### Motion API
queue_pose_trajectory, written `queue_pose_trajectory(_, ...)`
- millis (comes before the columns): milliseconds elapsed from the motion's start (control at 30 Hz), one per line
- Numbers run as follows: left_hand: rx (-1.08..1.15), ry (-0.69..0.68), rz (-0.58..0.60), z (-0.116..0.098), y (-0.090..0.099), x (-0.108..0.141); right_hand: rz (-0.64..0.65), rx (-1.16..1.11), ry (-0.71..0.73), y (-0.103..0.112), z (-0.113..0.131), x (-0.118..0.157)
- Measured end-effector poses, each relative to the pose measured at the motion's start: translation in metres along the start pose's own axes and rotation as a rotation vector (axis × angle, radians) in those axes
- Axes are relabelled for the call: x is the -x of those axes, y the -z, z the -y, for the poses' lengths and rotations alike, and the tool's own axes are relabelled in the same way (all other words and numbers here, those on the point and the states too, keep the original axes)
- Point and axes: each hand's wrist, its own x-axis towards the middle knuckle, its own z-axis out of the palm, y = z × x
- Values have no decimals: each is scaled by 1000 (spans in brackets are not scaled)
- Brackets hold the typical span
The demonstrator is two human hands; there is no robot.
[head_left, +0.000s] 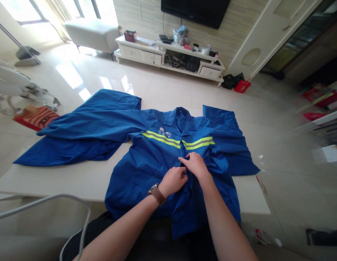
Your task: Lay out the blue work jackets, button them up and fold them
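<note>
A blue work jacket (152,163) lies front side up across a white table (76,181), its collar pointing away from me. A yellow-green and grey reflective strip (163,140) crosses the chest, below white lettering. On the front opening, my left hand (174,180) has its fingers curled and closed on the jacket's edge. My right hand (195,165) is just above it and to the right, thumb and fingers bent together on the other side of the opening. A brown-strapped watch (157,194) is on my left wrist. What lies right under the fingertips is hidden.
Blue trousers (70,150) seem to lie under the left sleeve. A white cable (88,214) loops at the lower left. A red and orange bag (35,116) stands beyond the table's left end. Across the floor is a white TV cabinet (141,54).
</note>
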Motion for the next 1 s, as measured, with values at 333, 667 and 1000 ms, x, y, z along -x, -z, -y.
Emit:
queue_pose_trajectory(333, 90, -111, 97, -1, 10, -8, 62, 77, 13, 7, 3, 6)
queue_pose_trajectory(667, 291, 67, -216, 14, 17, -22, 16, -43, 194, 26, -5, 17)
queue_pose_trajectory(1000, 78, -45, -410, 10, 7, -21, 51, -210, 448, 34, -9, 18)
